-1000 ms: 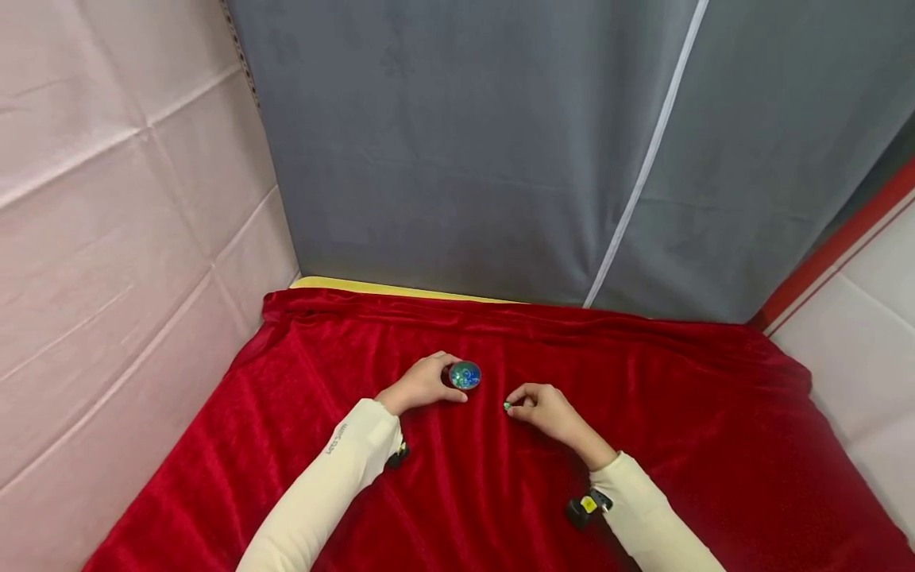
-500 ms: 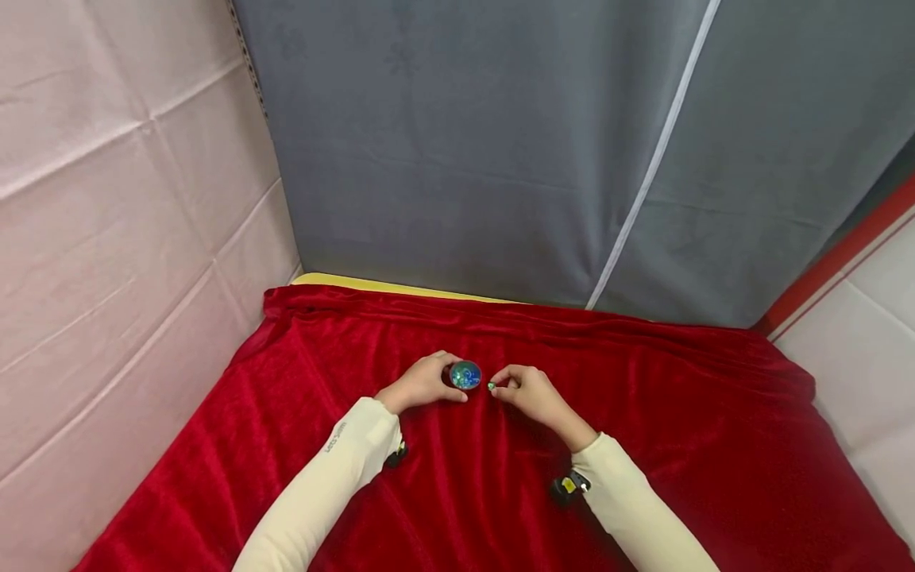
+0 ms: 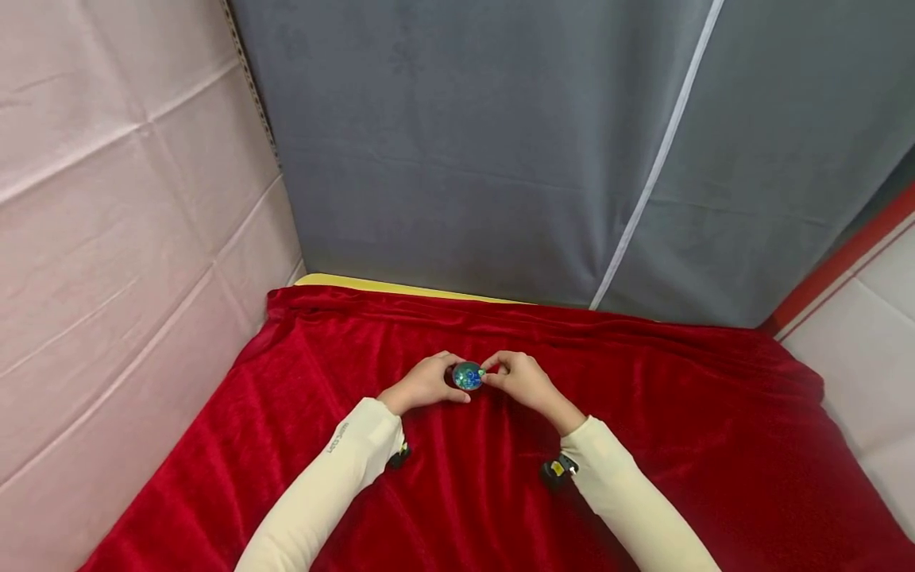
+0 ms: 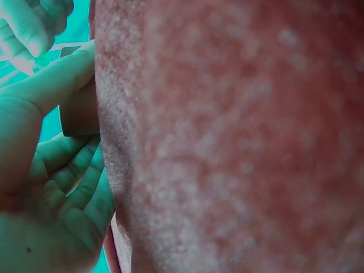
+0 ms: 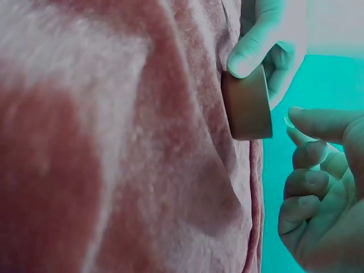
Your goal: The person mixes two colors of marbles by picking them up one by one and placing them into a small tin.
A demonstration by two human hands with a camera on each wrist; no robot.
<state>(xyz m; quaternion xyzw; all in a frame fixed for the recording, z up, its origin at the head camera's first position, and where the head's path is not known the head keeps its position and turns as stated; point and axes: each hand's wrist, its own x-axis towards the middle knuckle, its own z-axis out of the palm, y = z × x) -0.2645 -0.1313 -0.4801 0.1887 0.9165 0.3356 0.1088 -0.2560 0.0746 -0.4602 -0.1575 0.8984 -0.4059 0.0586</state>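
In the head view a small round cup (image 3: pixel 468 376) stands on the red cloth, with shiny blue and green bits inside. My left hand (image 3: pixel 426 383) grips it from the left, thumb in front and fingers behind. My right hand (image 3: pixel 525 381) pinches a tiny green piece (image 3: pixel 482 372) at the cup's right rim. In the right wrist view the cup's plain side wall (image 5: pixel 247 111) faces me, and the pinched piece (image 5: pixel 288 121) shows between thumb and finger, just off the rim. Its exact kind is too small to tell.
Red velvet cloth (image 3: pixel 679 421) covers the table in soft folds. A grey curtain (image 3: pixel 443 159) hangs behind it, a pale panelled wall (image 3: pixel 129 238) rises on the left, and a yellow edge (image 3: pixel 400 287) shows at the back.
My right hand has moved left and away from me, bringing the pinched green piece from beside the cup to its rim. The left hand and cup have stayed nearly still.
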